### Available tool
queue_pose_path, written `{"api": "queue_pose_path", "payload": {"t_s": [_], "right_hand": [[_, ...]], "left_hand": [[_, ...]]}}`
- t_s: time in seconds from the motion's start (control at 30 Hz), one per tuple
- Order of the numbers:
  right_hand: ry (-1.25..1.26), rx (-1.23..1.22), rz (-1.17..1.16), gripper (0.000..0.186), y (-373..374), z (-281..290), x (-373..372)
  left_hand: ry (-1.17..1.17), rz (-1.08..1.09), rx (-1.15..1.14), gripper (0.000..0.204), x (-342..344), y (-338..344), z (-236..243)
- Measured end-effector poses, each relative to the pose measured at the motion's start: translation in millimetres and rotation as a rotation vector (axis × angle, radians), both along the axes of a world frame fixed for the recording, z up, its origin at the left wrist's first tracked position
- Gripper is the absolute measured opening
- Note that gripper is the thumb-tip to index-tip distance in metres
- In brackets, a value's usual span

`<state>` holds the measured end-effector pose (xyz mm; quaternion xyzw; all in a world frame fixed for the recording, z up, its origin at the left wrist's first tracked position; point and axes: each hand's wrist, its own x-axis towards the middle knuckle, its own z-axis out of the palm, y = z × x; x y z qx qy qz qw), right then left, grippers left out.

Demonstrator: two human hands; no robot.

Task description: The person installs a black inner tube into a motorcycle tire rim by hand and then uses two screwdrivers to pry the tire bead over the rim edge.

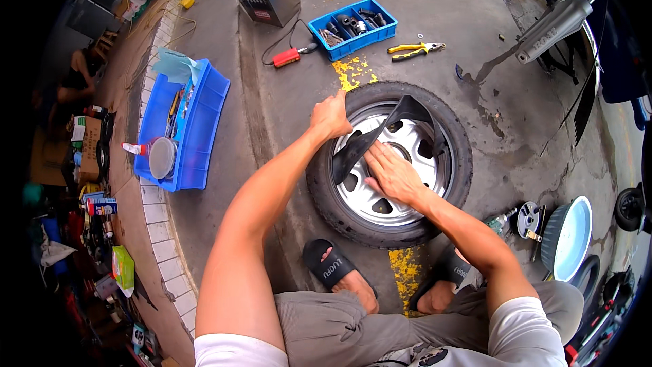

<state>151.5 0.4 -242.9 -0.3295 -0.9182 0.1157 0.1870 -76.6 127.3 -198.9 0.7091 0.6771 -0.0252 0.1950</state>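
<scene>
Right hand: laid nearly flat, held open with fingers close together; reaching over the wheel face, with fingertips by the rubber's edge.
Left hand: bent over the tyre's edge, up and left of the right fingers; cannot tell whether closed on anything.
Black rubber strip: running between the two hands — just beside the right fingertips, then arching beyond them to the wheel's far side.
Silver wheel: directly under the right fingers, lying flat inside the tyre.
Tyre: under the left hand, encircling the right fingers.
Black sandals: worn on both feet, nearer the body than either hand.
Pliers: well beyond the right fingers, yellow and black.
Blue tray: past the left fingers, filled with sockets and small metal parts.
Red-handled tool: beyond the left hand and to its left, beside the tray.
Blue bin: well left of the left fingers — holding a round tub.
Pale blue basin: well right of the right hand, tilted.
</scene>
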Motion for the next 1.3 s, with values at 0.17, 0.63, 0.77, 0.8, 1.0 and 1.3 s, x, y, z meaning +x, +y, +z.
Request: {"api": "queue_pose_path", "payload": {"t_s": [0.17,0.63,0.77,0.8,1.0,1.3], "right_hand": [[-0.074,0.067,0.001,0.076,21.4,-4.9,-19.9],[-0.027,0.000,-0.008,0.055,58.6,-11.4,-60.2],[-0.062,-0.121,-0.084,0.038,85.5,15.2,-89.5],[0.250,0.155,-0.151,0.032,97.6,-23.2,-88.4],[0.077,0.046,0.011,0.039,69.5,-20.3,-87.2],[-0.127,0.101,0.403,0.069,7.6,-33.9,-32.1]], "left_hand": [[-0.070,0.026,0.054,0.093,-11.8,-16.9,4.1],[0.009,0.164,0.096,0.099,-13.2,-62.6,44.5],[0.037,0.124,0.126,0.099,3.2,-57.4,53.3],[0.002,0.097,0.139,0.098,17.5,-54.2,57.1],[0.024,0.118,0.028,0.100,-18.0,-64.7,40.5],[-0.017,0.057,0.098,0.093,-21.9,-59.6,30.1]]}}
